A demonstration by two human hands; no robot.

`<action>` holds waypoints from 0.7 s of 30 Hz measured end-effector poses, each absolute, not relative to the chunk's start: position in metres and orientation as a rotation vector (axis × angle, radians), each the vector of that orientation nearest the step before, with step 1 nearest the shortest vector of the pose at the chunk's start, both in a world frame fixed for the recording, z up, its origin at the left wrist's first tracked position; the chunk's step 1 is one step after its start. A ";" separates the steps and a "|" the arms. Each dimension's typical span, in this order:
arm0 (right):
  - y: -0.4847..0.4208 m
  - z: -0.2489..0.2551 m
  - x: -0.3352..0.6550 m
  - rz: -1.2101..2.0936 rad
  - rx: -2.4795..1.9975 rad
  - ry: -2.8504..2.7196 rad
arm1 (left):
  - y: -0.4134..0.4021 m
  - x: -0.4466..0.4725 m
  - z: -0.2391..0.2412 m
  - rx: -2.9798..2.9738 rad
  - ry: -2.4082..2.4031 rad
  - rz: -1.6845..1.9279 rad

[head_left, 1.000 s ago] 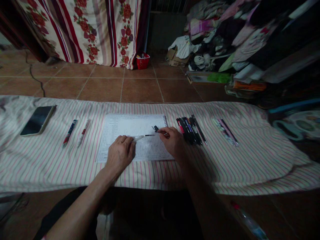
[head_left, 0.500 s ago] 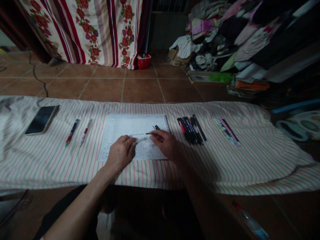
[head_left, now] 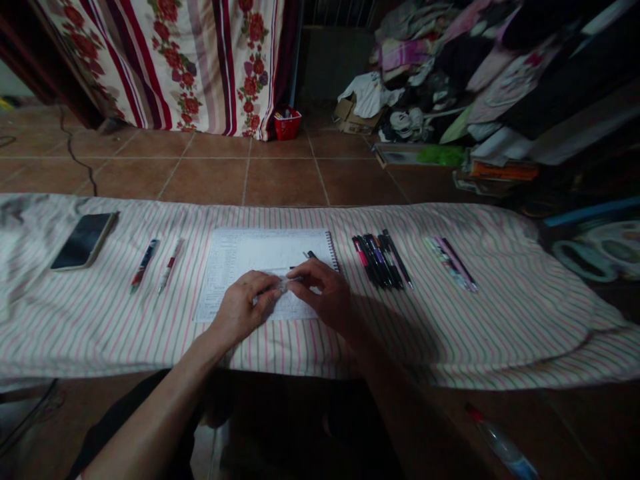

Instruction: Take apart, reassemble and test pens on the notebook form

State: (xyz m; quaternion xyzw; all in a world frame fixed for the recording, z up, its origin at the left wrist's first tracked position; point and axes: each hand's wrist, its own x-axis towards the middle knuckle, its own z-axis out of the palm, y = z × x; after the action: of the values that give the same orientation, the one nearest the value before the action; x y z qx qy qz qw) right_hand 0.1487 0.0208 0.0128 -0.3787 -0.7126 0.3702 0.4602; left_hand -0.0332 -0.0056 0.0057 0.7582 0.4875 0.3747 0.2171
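A spiral notebook (head_left: 260, 257) lies open on a striped cloth (head_left: 450, 320). Over its lower half my left hand (head_left: 243, 310) and my right hand (head_left: 325, 297) meet, both pinched on a pale pen (head_left: 287, 283) held between them. A small dark pen part (head_left: 311, 255) lies on the page just beyond my right fingers. Right of the notebook sits a row of several dark pens (head_left: 381, 259), and further right a pair of pink pens (head_left: 453, 263).
Two pens (head_left: 157, 265) and a phone (head_left: 84, 240) lie on the cloth to the left. Beyond the cloth is tiled floor (head_left: 280, 177), a floral curtain (head_left: 175, 60), a red basket (head_left: 287, 123) and a heap of clothes (head_left: 450, 73). A plastic bottle (head_left: 500, 443) lies at lower right.
My right hand has come left and closed in on the pen until both hands meet over the page. The pen, earlier stretched out between them, is now mostly covered by fingers.
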 end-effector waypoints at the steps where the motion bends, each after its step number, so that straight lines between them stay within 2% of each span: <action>1: 0.018 0.015 0.147 0.851 -0.912 -1.798 | -0.005 -0.034 0.005 2.123 1.334 1.065; 7: 0.002 0.025 0.140 0.681 -0.751 -1.934 | -0.007 -0.032 0.011 2.201 1.235 1.160; 21: -0.003 0.033 0.142 0.730 -0.702 -1.964 | -0.013 -0.032 0.015 2.285 1.205 1.198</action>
State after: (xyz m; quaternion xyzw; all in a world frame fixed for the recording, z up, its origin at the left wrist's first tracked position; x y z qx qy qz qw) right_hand 0.1416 -0.0033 0.0330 -0.2839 -0.7942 0.2951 0.4490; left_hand -0.0323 -0.0126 0.0151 0.7937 0.4188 0.4161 0.1466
